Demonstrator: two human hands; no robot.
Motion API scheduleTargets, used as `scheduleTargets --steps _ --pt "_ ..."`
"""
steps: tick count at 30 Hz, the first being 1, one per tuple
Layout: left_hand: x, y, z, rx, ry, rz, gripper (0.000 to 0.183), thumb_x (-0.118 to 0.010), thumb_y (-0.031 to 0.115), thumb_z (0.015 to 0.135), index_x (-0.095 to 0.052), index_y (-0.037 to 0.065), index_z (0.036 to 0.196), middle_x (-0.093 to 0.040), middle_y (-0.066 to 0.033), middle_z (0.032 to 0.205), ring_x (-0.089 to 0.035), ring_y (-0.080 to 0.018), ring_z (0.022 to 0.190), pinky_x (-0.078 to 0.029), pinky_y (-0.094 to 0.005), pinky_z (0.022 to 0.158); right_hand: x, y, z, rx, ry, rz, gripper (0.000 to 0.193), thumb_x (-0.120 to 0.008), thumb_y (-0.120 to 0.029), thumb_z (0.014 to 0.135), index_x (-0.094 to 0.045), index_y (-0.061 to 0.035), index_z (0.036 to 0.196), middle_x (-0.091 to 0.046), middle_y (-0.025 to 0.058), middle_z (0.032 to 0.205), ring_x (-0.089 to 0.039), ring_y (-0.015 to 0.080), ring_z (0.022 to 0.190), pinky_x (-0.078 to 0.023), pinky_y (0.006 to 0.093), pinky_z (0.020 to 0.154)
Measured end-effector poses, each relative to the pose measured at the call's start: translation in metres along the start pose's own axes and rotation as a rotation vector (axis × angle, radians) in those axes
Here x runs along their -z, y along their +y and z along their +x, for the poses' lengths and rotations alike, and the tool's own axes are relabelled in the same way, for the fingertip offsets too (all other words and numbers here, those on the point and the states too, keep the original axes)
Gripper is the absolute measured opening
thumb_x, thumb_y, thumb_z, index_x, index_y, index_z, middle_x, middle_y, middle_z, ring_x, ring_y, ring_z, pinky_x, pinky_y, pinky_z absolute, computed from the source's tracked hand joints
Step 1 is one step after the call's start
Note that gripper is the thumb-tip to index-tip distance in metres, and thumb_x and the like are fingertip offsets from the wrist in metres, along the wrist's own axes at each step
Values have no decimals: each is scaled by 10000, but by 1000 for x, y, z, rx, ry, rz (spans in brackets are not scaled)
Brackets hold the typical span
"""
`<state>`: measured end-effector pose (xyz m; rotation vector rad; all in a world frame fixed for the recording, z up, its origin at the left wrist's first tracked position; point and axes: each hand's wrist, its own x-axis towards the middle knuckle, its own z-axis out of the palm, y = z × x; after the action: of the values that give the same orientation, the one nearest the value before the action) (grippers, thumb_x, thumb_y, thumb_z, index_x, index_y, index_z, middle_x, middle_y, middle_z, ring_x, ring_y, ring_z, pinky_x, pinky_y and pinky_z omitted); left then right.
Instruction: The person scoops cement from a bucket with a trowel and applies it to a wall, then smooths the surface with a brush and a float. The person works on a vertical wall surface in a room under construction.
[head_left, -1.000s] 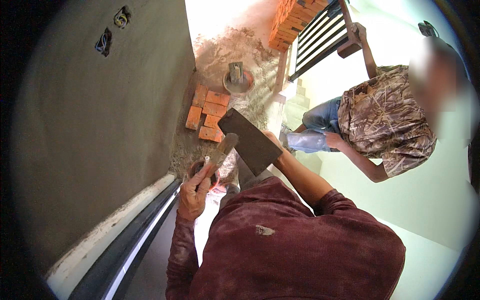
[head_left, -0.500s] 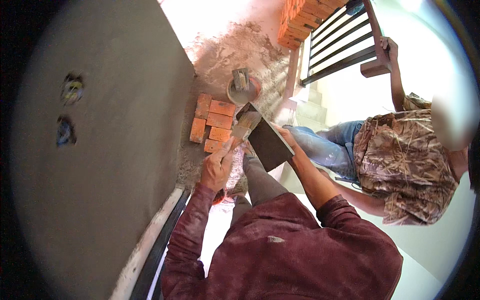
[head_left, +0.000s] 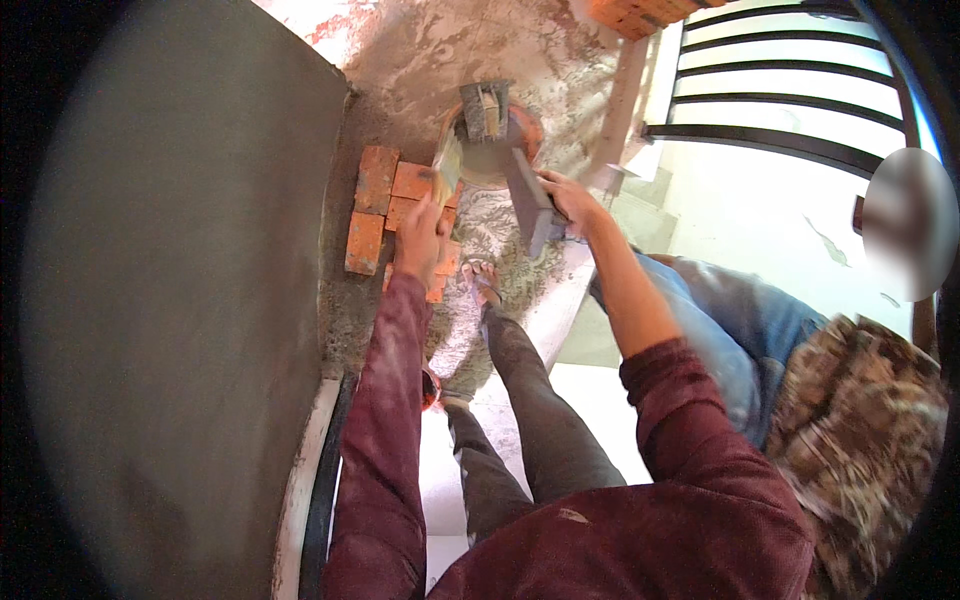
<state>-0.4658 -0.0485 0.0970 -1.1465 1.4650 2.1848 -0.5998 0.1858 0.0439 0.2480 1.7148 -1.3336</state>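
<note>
My left hand [head_left: 422,238] is closed round the handle of a wide paint brush [head_left: 447,172], its blurred bristles pointing away from me beside the bucket. A dark rectangular plastering float [head_left: 529,203] is in my right hand [head_left: 570,202], turned nearly edge-on, with the fingers at its back. Just beyond both hands stands an orange-rimmed bucket [head_left: 533,131] holding grey, wet-looking contents. Across its far rim lies a trowel [head_left: 486,112] with a light handle.
Several orange bricks [head_left: 375,178] lie on the floor left of the bucket. A grey plastered wall [head_left: 190,270] rises along my left. On the right are a black railing [head_left: 770,67], pale steps [head_left: 640,220] and a person in a camouflage shirt [head_left: 865,430]. More bricks [head_left: 640,14] are stacked at the back.
The brush and float, together over my legs before, are now apart and farther forward near the bucket. The float has tipped from face-up to nearly edge-on. My view has shifted.
</note>
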Motion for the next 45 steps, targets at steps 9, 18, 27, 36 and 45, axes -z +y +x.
scheduleTargets --steps 9,18,27,36,45 --pt "93 -171 -107 253 198 -37 339 -465 263 1016 -584 57 1258 -435 48 722 -368 -51 556 -317 -219 501 -57 36 214 -34 212 -1286 283 -612 -202 786 -728 -53 996 -695 190 1059 -673 333 1012 -543 444 865" --pt "88 -307 -309 265 400 -446 331 -497 203 1004 -539 52 1296 -477 58 821 -424 -64 673 -389 -219 601 -93 -15 158 488 -96 -1025 362 -588 -208 859 -569 -64 1191 -556 164 1233 -556 309 1104 -447 436 918" --pt "96 -312 -441 -246 549 -303 386 -464 331 1029 -560 121 1338 -516 58 787 -464 -52 661 -417 -249 585 -267 -137 -318 591 -616 -431 581 -590 -183 959 -353 -59 1475 -355 94 1530 -368 238 1341 -293 368 1104" --pt "152 -230 -574 -396 760 -154 297 -504 301 976 -587 57 1123 -599 -60 739 -573 -129 624 -476 -309 566 -517 -197 -609 1985 -730 -529 638 -658 -127 800 -469 -146 1409 -644 170 1022 -656 354 846 -554 440 740" --pt "186 -262 -616 -539 784 0 266 -543 111 904 -543 7 1148 -673 -130 750 -681 -249 675 -533 -366 620 -652 -257 -753 2286 -352 -331 616 -664 -147 785 -513 -180 1381 -620 128 864 -639 329 749 -534 412 633"
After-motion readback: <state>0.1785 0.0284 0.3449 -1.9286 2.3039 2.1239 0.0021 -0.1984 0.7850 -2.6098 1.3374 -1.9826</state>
